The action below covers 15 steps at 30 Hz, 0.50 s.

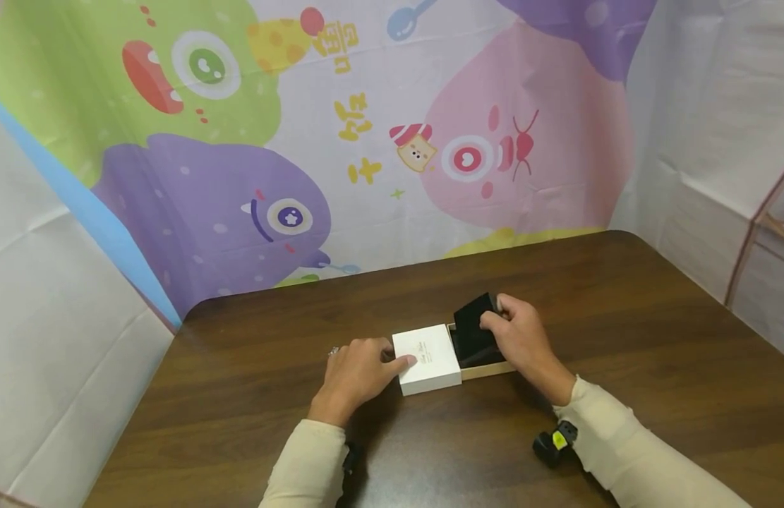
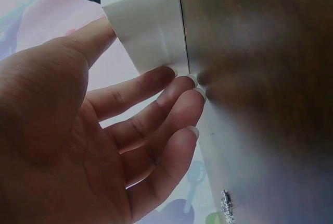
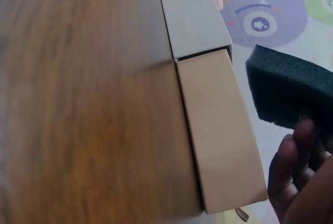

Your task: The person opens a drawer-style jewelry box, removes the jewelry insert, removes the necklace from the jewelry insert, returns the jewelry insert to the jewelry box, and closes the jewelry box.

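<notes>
A small drawer box lies on the table, its white sleeve [image 1: 430,356] printed with fine lettering. From the sleeve's right end the tan inner drawer [image 1: 483,370] sticks out, dark inside. My left hand [image 1: 361,370] grips the sleeve's left end, thumb on the top face; the left wrist view shows the other fingers bent, the nearest fingertips at the sleeve's end wall [image 2: 148,31]. Between thumb and fingers my right hand [image 1: 523,335] pinches a black foam pad [image 1: 474,330], tilted up over the drawer. In the right wrist view the foam's thick porous edge [image 3: 278,86] shows.
The brown wooden table [image 1: 258,339] runs back to a cartoon-printed cloth [image 1: 366,233]. White cloth walls stand at left and right. A black device with a yellow mark [image 1: 559,441] is strapped at the right wrist. A short ribbon tab [image 3: 241,214] pokes out at the drawer's end.
</notes>
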{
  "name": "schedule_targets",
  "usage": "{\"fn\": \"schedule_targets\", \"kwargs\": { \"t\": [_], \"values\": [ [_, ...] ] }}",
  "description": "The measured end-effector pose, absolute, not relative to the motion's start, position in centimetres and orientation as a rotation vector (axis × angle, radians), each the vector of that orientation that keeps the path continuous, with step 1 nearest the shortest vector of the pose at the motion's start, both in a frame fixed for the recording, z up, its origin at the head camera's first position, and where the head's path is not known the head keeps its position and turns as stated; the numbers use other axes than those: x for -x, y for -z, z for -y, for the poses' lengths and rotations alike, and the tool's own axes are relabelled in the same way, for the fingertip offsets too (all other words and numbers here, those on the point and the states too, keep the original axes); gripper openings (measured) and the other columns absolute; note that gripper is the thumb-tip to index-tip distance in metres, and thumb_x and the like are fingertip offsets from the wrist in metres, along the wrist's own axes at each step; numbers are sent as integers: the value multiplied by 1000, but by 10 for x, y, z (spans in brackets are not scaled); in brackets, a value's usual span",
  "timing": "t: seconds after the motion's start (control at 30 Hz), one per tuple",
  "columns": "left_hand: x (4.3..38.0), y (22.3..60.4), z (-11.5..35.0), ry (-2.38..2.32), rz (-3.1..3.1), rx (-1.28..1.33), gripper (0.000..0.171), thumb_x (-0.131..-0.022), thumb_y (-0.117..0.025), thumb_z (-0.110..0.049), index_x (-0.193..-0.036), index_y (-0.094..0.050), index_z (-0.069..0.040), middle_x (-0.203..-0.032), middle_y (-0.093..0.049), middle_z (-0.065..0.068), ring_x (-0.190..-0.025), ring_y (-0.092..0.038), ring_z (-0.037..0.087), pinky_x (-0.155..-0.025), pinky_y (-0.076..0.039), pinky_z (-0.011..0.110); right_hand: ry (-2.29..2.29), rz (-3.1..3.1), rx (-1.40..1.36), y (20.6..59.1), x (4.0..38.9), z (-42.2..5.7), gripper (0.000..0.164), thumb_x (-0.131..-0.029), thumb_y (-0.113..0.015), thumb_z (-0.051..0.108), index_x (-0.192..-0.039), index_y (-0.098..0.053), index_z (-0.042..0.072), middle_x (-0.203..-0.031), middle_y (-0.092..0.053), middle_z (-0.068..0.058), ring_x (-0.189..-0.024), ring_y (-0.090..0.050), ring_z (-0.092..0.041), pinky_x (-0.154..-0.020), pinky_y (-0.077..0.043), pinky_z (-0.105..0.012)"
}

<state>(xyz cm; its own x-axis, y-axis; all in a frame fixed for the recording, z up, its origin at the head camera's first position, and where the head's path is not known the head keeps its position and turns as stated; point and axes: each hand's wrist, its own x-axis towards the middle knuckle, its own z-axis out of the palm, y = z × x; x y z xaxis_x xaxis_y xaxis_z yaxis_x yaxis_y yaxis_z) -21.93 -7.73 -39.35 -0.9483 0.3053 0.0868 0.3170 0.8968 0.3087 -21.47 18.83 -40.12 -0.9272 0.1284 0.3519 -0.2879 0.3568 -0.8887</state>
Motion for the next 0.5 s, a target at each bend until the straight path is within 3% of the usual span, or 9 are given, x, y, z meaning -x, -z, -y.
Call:
{"fn": "schedule_targets", "kwargs": {
  "t": [0.5],
  "values": [
    [220, 395, 79, 510, 3022, 497, 46, -88, -66, -62, -100, -75, -18, -88, -72, -7, -79, -66, 17, -67, -47, 44, -1528, 2331, -134, 404, 217, -192, 30, -85, -63, 4, -67, -41, 9, -59, -36, 0, -55, -40, -19, -52, -34, -29]
  ]
}}
